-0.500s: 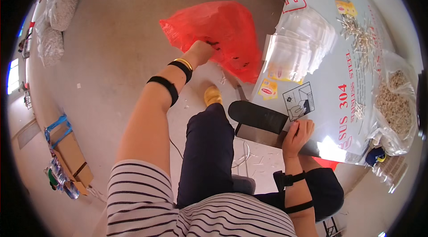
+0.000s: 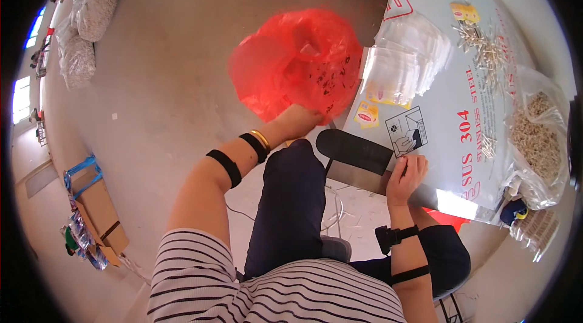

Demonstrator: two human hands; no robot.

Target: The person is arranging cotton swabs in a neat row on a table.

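Note:
My left hand [image 2: 299, 121] is closed on the lower edge of a red plastic bag [image 2: 267, 74]. The thin bag puffs out over the floor beside the table, with dark marks on its right side. My right hand [image 2: 408, 178] rests at the near edge of the table [image 2: 434, 116], thumb and fingers drawn together. Anything between those fingers is hidden. Just above it lies a printed picture [image 2: 408, 131] of a hand. To its left, a black rounded strip [image 2: 354, 151] sticks out past the table edge.
Clear plastic bags [image 2: 407, 61] lie stacked on the table beside yellow cards [image 2: 366, 115]. Cotton swabs [image 2: 483, 46] are heaped farther back. At right stands a clear sack of swabs [image 2: 537, 140]. Filled sacks [image 2: 97, 13] and a cardboard box [image 2: 97, 210] stand at left.
My left hand has come nearer and to the right, drawing the red bag with it. The bag has swung and puffed rounder. My right hand stays nearly in place at the table edge.

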